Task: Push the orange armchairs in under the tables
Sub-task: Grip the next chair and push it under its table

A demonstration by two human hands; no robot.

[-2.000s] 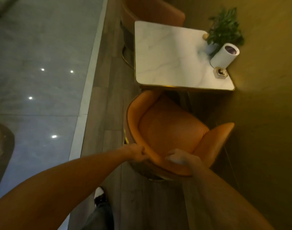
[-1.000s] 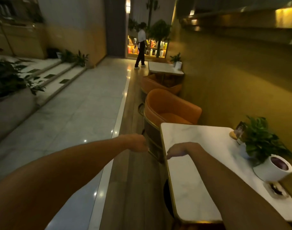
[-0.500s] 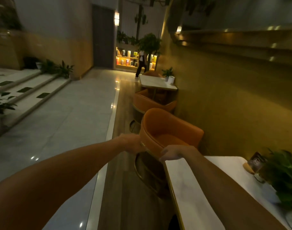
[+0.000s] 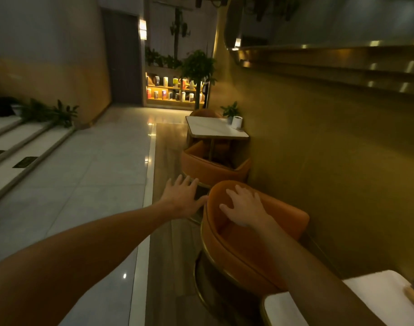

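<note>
In the head view, the person is reaching over the near bench (image 4: 356, 302) toward the near armchair (image 4: 253, 234). The right hand (image 4: 244, 207) is lying flat inside its curved back, fingers (image 4: 233, 192) spread, gripping nothing. The left hand (image 4: 183, 196) is hovering just left of the rim, fingers splayed and empty; contact cannot be told. This armchair is standing facing the bench, seemingly not yet tucked. Beyond the fingers, the far armchair (image 4: 213, 165) is sitting partly under the far bench (image 4: 215, 129), so little looks left there.
</note>
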